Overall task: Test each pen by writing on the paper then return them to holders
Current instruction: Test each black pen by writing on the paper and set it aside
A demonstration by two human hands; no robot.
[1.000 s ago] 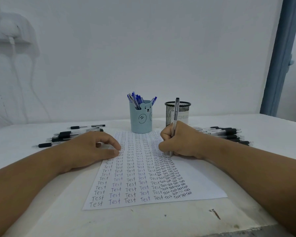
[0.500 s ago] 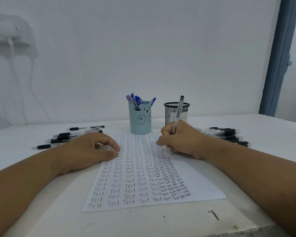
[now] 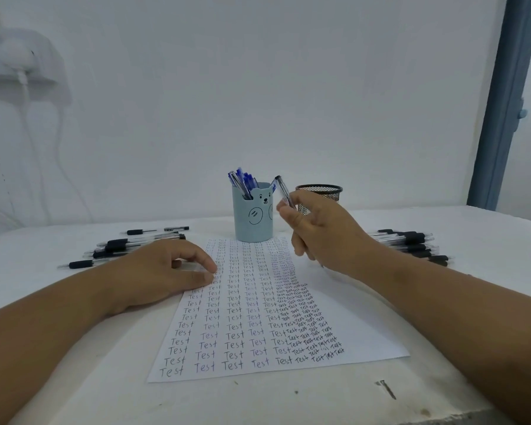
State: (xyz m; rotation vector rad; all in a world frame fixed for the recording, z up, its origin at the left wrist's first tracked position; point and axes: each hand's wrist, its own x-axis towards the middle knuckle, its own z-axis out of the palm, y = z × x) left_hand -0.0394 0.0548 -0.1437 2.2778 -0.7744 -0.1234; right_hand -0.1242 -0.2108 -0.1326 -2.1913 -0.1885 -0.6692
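Desk (image 3: 74, 378): white, all the things are carried on it, a pale wall behind.
Paper (image 3: 362, 329): laid flat at the middle of the desk, its columns filled with the word "Test", the right-hand columns crowded.
Left hand (image 3: 163, 277): rested on the left edge of the paper, fingers loosely curled, nothing held, fingertips laid on the sheet.
Right hand (image 3: 325, 237): raised above the upper right part of the paper, fingers curled round a clear pen (image 3: 284, 191), whose free end is tilted up and to the left, in front of the two holders.
Blue bear holder (image 3: 253, 219): stood upright just beyond the top edge of the paper; blue pens (image 3: 242, 180) are kept in it.
Black mesh holder (image 3: 322, 194): stood to the right of the blue one, partly hidden by the right hand; its contents cannot be told.
Loose black pens, left (image 3: 126, 246): piled on the desk beyond the left hand.
Loose black pens, right (image 3: 411, 243): piled on the desk beyond the right forearm.
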